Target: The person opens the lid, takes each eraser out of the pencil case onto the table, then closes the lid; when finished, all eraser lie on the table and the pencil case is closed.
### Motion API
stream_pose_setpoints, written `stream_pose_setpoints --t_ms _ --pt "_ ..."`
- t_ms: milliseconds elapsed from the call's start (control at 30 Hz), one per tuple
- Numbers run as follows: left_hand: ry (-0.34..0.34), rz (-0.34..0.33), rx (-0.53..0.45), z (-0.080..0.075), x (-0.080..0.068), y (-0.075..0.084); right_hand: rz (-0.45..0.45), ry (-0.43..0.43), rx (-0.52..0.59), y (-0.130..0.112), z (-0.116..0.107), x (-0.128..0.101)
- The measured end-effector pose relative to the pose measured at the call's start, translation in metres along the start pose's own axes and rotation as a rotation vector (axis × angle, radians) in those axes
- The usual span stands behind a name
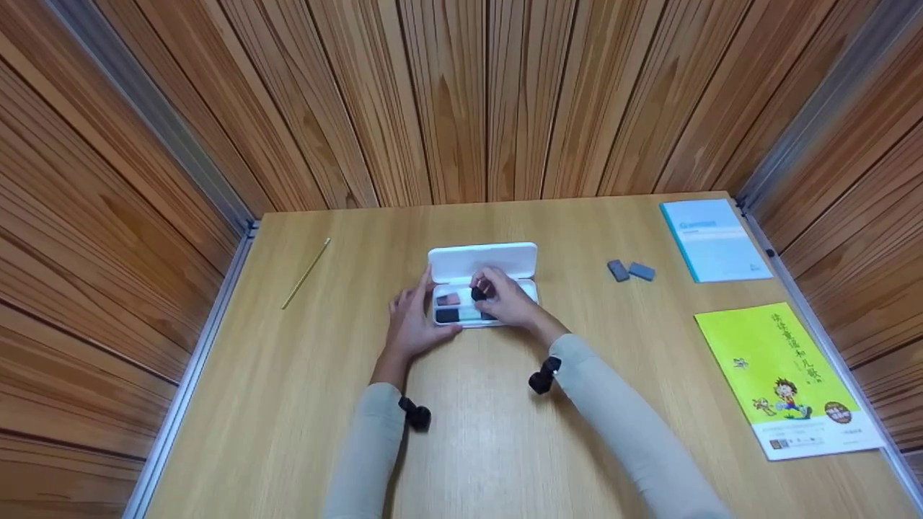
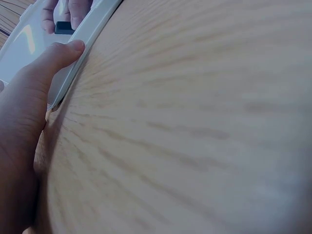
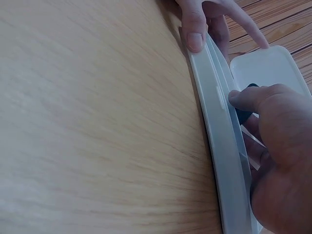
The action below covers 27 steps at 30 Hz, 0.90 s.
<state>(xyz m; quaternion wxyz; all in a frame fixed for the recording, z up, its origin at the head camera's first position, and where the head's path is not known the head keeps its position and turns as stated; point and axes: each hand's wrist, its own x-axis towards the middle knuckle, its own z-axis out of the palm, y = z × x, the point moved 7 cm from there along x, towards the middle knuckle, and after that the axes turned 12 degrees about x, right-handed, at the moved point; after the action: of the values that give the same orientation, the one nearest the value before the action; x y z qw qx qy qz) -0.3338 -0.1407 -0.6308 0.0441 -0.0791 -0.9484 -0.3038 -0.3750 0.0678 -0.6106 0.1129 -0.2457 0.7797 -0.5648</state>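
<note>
A white pencil case (image 1: 484, 326) lies on the table, its lid (image 1: 482, 262) raised at the back. My left hand (image 1: 416, 328) grips its left end, the thumb on the front edge and the fingers along the side up to the lid. Over the compartments, my right hand (image 1: 508, 299) pinches a small dark eraser (image 1: 478, 293) between thumb and fingers. Inside the case lie a pinkish block (image 1: 448, 299) and a dark block (image 1: 447, 316). The right hand hides part of the compartments. In the right wrist view the dark eraser (image 3: 243, 115) shows behind the thumb.
Two grey erasers (image 1: 640, 272) lie on the table (image 1: 490, 432) right of the case. Farther right are a light blue notebook (image 1: 717, 249) and a yellow-green book (image 1: 786, 375). A thin gold pencil-like stick (image 1: 306, 274) lies at the left. Wooden panels (image 1: 461, 101) rise behind.
</note>
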Motion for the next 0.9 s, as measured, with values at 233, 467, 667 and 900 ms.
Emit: stream_pose_setpoints --t_ms 233,467,667,900 --pt "0.002 -0.003 -0.011 0.001 0.0 -0.001 -0.003 0.001 -0.013 -0.006 0.001 -0.003" --pt "0.007 0.014 -0.005 0.0 0.001 -0.002 0.035 0.006 0.022 -0.014 -0.002 -0.001" --pt "0.011 0.008 -0.006 -0.001 0.001 -0.003 0.066 0.027 0.042 -0.026 -0.009 0.001" --pt "-0.001 0.008 0.0 0.0 0.002 -0.004 0.06 0.024 0.03 -0.031 -0.016 -0.004"
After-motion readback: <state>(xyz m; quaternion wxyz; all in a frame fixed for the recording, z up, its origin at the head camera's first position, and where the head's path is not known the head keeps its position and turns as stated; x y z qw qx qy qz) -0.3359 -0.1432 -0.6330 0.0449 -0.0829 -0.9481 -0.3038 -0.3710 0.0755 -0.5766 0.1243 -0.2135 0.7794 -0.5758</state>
